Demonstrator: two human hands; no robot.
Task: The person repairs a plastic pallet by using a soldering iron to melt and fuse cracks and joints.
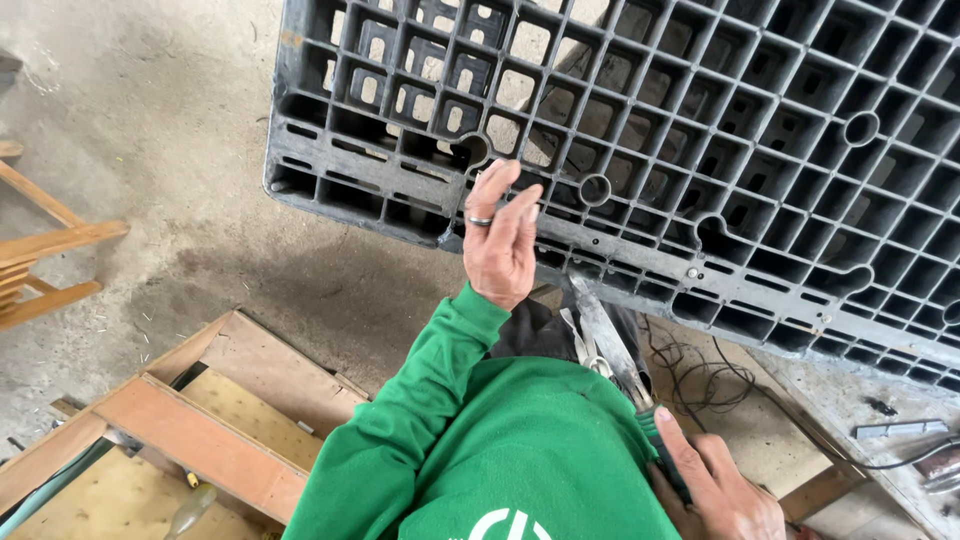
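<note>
A large black plastic pallet (640, 130) with a grid of square cells fills the upper part of the head view, its near edge tilted toward me. My left hand (500, 235), with a ring on one finger, rests its fingertips on the pallet's near edge, fingers loosely apart and holding nothing. My right hand (715, 480) grips the green handle of a long flat metal blade tool (605, 335). The blade's tip meets the pallet's lower edge just right of my left hand. My green sleeves and sweatshirt fill the lower middle.
A wooden pallet (200, 420) lies on the concrete floor at lower left. Wooden slats (45, 270) stick in from the left edge. Dark cables (700, 380) and metal pieces (900, 430) lie on the floor at lower right.
</note>
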